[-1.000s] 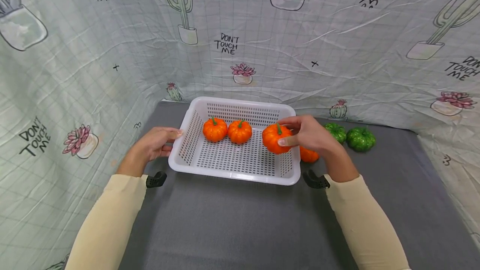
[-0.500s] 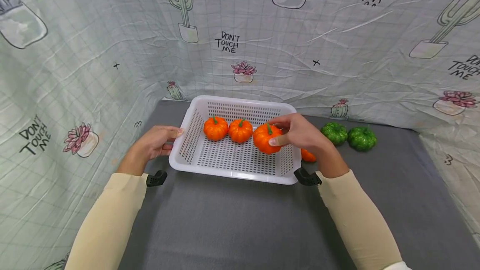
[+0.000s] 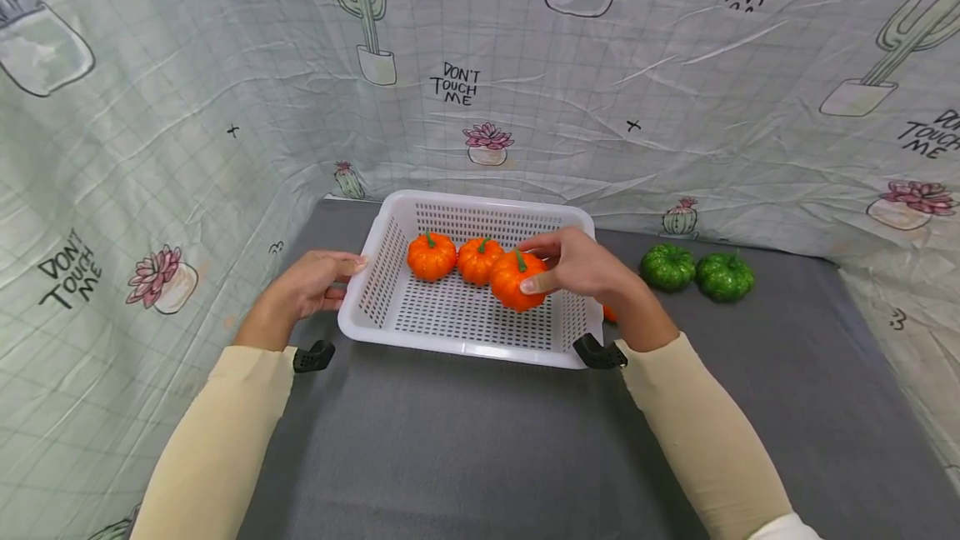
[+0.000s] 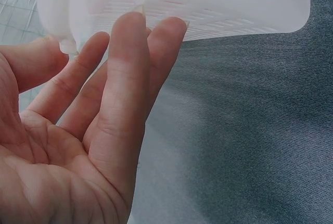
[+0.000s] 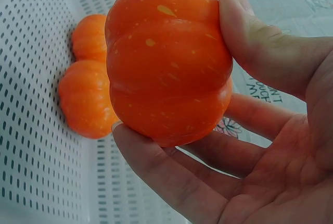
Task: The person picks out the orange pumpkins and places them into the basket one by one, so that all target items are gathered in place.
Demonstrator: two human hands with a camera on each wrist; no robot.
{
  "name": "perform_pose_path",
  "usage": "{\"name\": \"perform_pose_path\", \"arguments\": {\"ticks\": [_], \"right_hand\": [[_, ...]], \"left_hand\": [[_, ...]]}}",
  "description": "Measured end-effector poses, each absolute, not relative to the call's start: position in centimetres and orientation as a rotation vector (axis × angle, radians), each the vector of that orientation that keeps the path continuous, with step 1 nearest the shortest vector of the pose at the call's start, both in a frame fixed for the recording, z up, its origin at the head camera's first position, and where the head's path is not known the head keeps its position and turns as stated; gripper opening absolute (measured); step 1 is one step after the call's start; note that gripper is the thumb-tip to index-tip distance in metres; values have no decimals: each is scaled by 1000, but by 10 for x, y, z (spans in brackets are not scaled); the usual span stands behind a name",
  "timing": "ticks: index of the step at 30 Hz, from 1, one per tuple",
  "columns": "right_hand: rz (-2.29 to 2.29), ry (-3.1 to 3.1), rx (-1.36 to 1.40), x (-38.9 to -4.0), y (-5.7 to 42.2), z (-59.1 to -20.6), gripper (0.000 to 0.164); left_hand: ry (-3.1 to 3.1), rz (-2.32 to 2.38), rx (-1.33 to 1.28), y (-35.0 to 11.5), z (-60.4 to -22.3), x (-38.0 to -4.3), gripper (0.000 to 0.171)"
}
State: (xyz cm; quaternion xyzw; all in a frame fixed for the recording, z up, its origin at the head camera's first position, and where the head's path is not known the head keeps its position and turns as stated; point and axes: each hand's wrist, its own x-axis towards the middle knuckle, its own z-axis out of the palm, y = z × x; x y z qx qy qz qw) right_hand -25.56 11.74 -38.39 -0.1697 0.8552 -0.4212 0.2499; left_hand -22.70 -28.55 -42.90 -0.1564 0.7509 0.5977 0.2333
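Note:
My right hand (image 3: 573, 265) grips a small orange pumpkin (image 3: 516, 282) between thumb and fingers, over the inside of a white slotted plastic basket (image 3: 465, 348). In the right wrist view the held pumpkin (image 5: 169, 62) fills the middle, stem out of sight. Two more orange pumpkins, a left one (image 3: 431, 257) and a right one (image 3: 477, 262), sit side by side toward the back of the basket. With its thumb on the rim and fingers against the outer wall, my left hand (image 3: 318, 282) pinches the basket's left side. The left wrist view shows those fingertips (image 4: 127, 31) at the wall.
Right of the basket, a sliver of another orange pumpkin (image 3: 609, 314) shows from behind my right wrist. Two green pumpkins, one nearer (image 3: 667, 267) and one farther right (image 3: 724, 277), rest on the grey tabletop (image 3: 450, 448). A cactus-print cloth (image 3: 525, 90) hangs behind and at the left.
My right hand has moved left with the pumpkin, bringing it up close to the two in the basket. The left hand has stayed at the basket's left rim.

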Motion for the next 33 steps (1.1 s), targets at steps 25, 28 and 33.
{"name": "perform_pose_path", "arguments": {"ticks": [25, 28, 33], "right_hand": [[-1142, 2332, -513, -256, 89, -386, 64], [-1128, 2331, -516, -257, 86, -387, 64], [-1122, 2319, -525, -259, 81, -388, 64]], "left_hand": [[2064, 1641, -428, -287, -431, -227, 57], [2061, 1641, -425, -287, -432, -228, 57], [2057, 1641, -426, -287, -432, -229, 57]]}}
